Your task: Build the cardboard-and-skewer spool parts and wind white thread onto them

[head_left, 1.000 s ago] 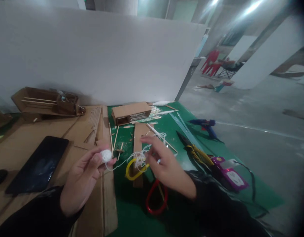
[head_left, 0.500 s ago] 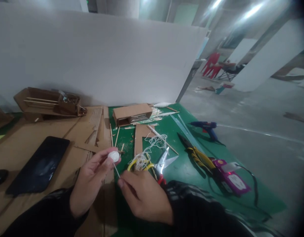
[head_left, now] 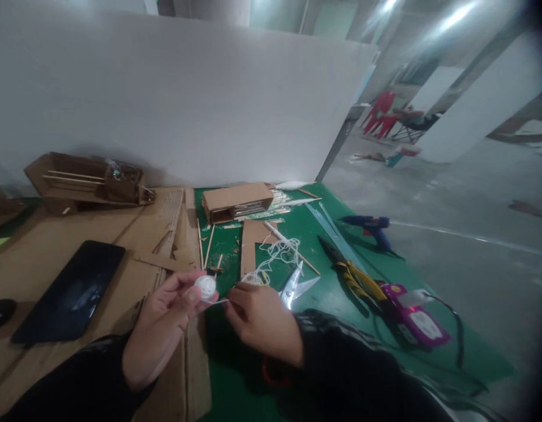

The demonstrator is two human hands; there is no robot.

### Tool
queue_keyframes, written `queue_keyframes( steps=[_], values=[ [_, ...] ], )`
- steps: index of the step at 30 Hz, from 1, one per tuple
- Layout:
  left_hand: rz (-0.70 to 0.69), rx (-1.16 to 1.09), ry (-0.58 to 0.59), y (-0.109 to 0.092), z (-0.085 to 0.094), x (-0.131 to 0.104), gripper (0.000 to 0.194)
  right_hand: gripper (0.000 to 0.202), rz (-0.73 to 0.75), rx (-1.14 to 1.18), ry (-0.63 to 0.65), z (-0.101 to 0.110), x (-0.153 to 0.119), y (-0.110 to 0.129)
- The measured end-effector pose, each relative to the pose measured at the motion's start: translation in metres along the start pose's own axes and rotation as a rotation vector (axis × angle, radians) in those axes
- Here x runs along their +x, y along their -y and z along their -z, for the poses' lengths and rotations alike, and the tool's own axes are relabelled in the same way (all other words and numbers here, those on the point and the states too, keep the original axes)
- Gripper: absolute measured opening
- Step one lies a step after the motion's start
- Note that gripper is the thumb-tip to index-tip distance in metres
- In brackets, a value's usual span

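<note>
Between the thumb and fingers of my left hand [head_left: 165, 325] is a small round ball of white string [head_left: 205, 287]. A short taut length of the string runs from it to my right hand [head_left: 262, 319], whose thumb and forefinger pinch it. Beyond my right hand lies a loose tangle of white string [head_left: 282, 252], beside a thin stick with white wound on one end [head_left: 292, 246]. The scissors [head_left: 292, 287] lie open next to my right hand, which covers part of them; a red handle shows below it.
On the right are pliers [head_left: 350, 275], a purple power strip [head_left: 418, 319] with a plug and a blue glue gun [head_left: 371, 225]. Cardboard boxes [head_left: 238, 199] and sticks lie toward the white panel [head_left: 178, 105]. A dark phone or tablet [head_left: 71, 293] rests on cardboard at left.
My right hand has risen slightly and shifted, so the string from the ball now runs nearly level instead of slanting down. My left hand has dipped a little, still holding the ball.
</note>
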State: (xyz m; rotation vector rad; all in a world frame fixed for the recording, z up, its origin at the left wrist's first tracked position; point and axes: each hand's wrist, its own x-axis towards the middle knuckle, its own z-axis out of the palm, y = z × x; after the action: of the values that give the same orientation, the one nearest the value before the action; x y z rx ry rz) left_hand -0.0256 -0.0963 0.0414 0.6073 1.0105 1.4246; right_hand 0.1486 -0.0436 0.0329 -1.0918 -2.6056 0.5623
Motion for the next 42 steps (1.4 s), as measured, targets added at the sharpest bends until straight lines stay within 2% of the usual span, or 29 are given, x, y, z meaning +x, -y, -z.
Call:
queue_keyframes(
  steps=[3,7,8,10,11,14,16,17,19,21,24,26,28,31,37,42],
  values=[
    [-0.034,0.022,0.032,-0.001,0.000,-0.002,0.023,0.027,0.027,0.014,0.022,-0.002,0.003,-0.008],
    [-0.046,0.111,0.029,-0.001,0.006,-0.003,0.037,0.020,0.023,0.072,0.003,0.003,0.002,-0.005],
    [-0.045,0.135,0.038,0.000,0.008,-0.004,0.038,0.033,0.026,0.138,-0.013,0.006,0.001,-0.003],
    [-0.059,0.181,0.063,0.002,0.009,-0.005,0.034,0.059,0.035,0.384,-0.011,0.010,-0.002,0.003],
    [-0.075,0.204,0.072,0.002,0.009,-0.006,0.032,0.062,0.035,0.559,0.017,0.011,-0.003,0.007],
    [-0.134,0.246,0.092,0.004,0.004,-0.010,0.024,0.052,-0.038,1.104,0.189,0.010,-0.008,0.015],
    [-0.143,0.252,0.106,0.005,0.001,-0.012,0.021,0.048,-0.109,1.303,0.242,0.006,-0.009,0.018],
    [-0.142,0.251,0.110,0.005,0.000,-0.012,0.020,0.046,-0.127,1.330,0.237,0.003,-0.010,0.018],
    [-0.142,0.246,0.107,0.005,0.000,-0.012,0.021,0.037,-0.117,1.243,0.171,0.001,-0.009,0.017],
    [-0.141,0.229,0.096,0.006,0.001,-0.011,0.023,0.028,-0.048,1.004,0.075,0.001,-0.010,0.014],
    [-0.116,0.204,0.072,0.007,0.004,-0.009,0.025,0.031,0.098,0.610,-0.056,0.005,-0.012,0.011],
    [-0.093,0.189,0.051,0.008,0.005,-0.008,0.028,0.030,0.202,0.471,-0.073,0.007,-0.013,0.012],
    [-0.069,0.173,0.026,0.008,0.006,-0.009,0.035,0.028,0.263,0.432,-0.055,0.008,-0.015,0.013],
    [-0.025,0.130,0.006,0.008,0.004,-0.010,0.043,0.029,0.268,0.443,-0.046,0.007,-0.015,0.015],
    [0.069,0.024,0.062,0.005,0.002,-0.007,0.034,0.029,0.209,0.496,-0.123,0.008,-0.012,0.011],
    [0.143,-0.052,0.100,0.007,0.003,-0.005,0.029,0.029,0.184,0.524,-0.125,0.006,-0.011,0.009]
  ],
)
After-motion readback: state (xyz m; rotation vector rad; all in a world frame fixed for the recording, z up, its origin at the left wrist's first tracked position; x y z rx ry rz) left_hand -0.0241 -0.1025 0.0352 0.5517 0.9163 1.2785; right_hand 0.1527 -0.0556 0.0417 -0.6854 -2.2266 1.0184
